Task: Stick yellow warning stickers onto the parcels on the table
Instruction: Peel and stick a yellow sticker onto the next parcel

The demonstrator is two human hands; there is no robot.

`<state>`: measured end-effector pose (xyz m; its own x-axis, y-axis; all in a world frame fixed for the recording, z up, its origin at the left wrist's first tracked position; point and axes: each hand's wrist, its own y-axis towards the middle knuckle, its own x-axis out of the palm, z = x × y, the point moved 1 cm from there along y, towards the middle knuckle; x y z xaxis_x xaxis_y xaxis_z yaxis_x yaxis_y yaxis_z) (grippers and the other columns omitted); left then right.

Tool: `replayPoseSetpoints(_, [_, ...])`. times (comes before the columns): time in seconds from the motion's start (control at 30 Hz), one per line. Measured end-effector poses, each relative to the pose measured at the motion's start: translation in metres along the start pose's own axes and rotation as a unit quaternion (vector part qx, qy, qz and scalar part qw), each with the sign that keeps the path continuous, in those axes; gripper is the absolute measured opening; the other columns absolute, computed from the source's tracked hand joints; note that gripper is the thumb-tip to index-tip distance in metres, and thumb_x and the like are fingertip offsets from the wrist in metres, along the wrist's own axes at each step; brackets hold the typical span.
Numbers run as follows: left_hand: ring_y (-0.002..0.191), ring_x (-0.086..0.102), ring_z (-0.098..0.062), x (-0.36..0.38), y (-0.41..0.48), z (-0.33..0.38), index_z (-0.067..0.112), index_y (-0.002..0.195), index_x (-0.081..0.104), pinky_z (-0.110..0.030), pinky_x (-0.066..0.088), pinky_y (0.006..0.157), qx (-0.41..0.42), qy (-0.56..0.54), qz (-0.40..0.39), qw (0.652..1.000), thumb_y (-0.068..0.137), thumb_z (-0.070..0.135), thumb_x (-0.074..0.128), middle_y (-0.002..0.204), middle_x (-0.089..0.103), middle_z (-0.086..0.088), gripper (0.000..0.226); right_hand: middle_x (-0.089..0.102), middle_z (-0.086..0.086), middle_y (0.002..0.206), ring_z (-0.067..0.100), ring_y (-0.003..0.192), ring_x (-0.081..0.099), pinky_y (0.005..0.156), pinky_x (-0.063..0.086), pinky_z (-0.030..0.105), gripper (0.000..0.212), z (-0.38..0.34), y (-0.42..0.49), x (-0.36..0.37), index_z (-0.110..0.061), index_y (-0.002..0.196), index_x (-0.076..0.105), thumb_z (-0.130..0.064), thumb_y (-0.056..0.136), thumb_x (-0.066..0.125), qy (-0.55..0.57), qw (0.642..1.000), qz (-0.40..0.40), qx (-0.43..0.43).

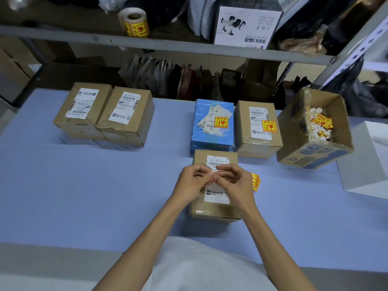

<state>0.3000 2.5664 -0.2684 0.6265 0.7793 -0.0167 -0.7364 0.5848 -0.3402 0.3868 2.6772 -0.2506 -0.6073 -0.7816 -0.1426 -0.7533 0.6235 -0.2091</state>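
Your forearms reach in from below and meet over the near cardboard parcel (pixel 212 208) on the table (pixel 84 185). Your left hand (pixel 192 181) and right hand (pixel 233 183) sit knuckles up, fingers curled, fingertips pinching a small pale slip (pixel 213 175) between them above the parcel's shipping label. Yellow warning stickers (pixel 256 182) peek out at your right hand's outer edge. Behind, the blue parcel (pixel 210 139) and brown parcel (pixel 257 143) each carry 1 yellow sticker.

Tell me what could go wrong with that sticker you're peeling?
1. The sticker pinched between left grip and right grip might fold onto itself or tear.
2. It might land over the white label on the parcel below.
3. The right wrist could brush the loose yellow stickers away.
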Motion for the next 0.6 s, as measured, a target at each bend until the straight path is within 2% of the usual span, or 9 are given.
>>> replayPoseSetpoints(0.07, [0.064, 0.066, -0.013, 0.0, 0.0, -0.0006, 0.018, 0.075, 0.065, -0.025, 0.053, 0.067, 0.008, 0.015, -0.005, 1.0, 0.086, 0.004, 0.065, 0.072, 0.067, 0.0, 0.018, 0.073, 0.005, 0.081, 0.012, 0.075, 0.071, 0.07, 0.056, 0.022, 0.018, 0.0014, 0.0007, 0.0003, -0.007, 0.09, 0.069, 0.0, 0.075, 0.076, -0.005, 1.0, 0.005, -0.002])
replayPoseSetpoints(0.2, [0.07, 0.069, -0.013, 0.0011, -0.002, 0.0016, 0.022, 0.078, 0.063, -0.032, 0.054, 0.072, 0.008, 0.036, -0.004, 0.999, 0.086, 0.009, 0.063, 0.078, 0.07, -0.004, 0.015, 0.072, 0.003, 0.074, 0.019, 0.069, 0.068, 0.069, 0.057, 0.031, 0.009, 0.0043, 0.0017, 0.0004, -0.009, 0.081, 0.071, -0.002, 0.084, 0.067, -0.016, 1.0, 0.011, -0.012])
replayPoseSetpoints(0.3, [0.074, 0.07, -0.013, 0.0016, -0.0014, 0.0029, 0.022, 0.08, 0.062, -0.033, 0.055, 0.076, -0.005, 0.033, 0.012, 0.999, 0.088, 0.012, 0.058, 0.082, 0.071, -0.004, 0.014, 0.068, 0.003, 0.071, 0.019, 0.063, 0.065, 0.061, 0.054, 0.028, 0.013, 0.0031, 0.0023, 0.0011, -0.011, 0.078, 0.068, -0.004, 0.088, 0.062, -0.031, 0.999, 0.014, -0.015])
replayPoseSetpoints(0.37, [0.078, 0.07, -0.017, 0.0032, -0.0017, 0.0041, 0.019, 0.082, 0.064, -0.039, 0.057, 0.082, -0.006, 0.022, 0.012, 1.0, 0.09, 0.02, 0.059, 0.08, 0.071, -0.001, 0.01, 0.068, 0.003, 0.072, 0.02, 0.065, 0.065, 0.06, 0.054, 0.028, 0.015, 0.0013, 0.0021, 0.0024, -0.013, 0.079, 0.068, -0.006, 0.089, 0.061, -0.045, 0.999, 0.007, -0.022])
replayPoseSetpoints(0.47, [0.079, 0.069, -0.019, 0.0037, -0.0026, 0.005, 0.017, 0.079, 0.063, -0.045, 0.057, 0.083, 0.008, 0.03, 0.011, 0.999, 0.088, 0.035, 0.064, 0.073, 0.068, 0.003, 0.02, 0.069, 0.004, 0.072, 0.017, 0.066, 0.065, 0.059, 0.054, 0.025, 0.013, -0.002, 0.0008, 0.0049, -0.012, 0.081, 0.069, -0.009, 0.09, 0.061, -0.053, 0.998, -0.011, -0.027])
replayPoseSetpoints(0.6, [0.081, 0.069, -0.021, 0.0014, -0.0019, 0.0031, 0.023, 0.073, 0.058, -0.048, 0.056, 0.084, 0.007, 0.041, 0.019, 0.999, 0.089, 0.03, 0.064, 0.075, 0.067, 0.008, 0.018, 0.067, 0.01, 0.074, 0.015, 0.063, 0.064, 0.058, 0.053, 0.024, 0.01, -0.003, 0.0012, 0.0039, -0.005, 0.082, 0.067, -0.006, 0.09, 0.061, -0.011, 1.0, -0.008, -0.005])
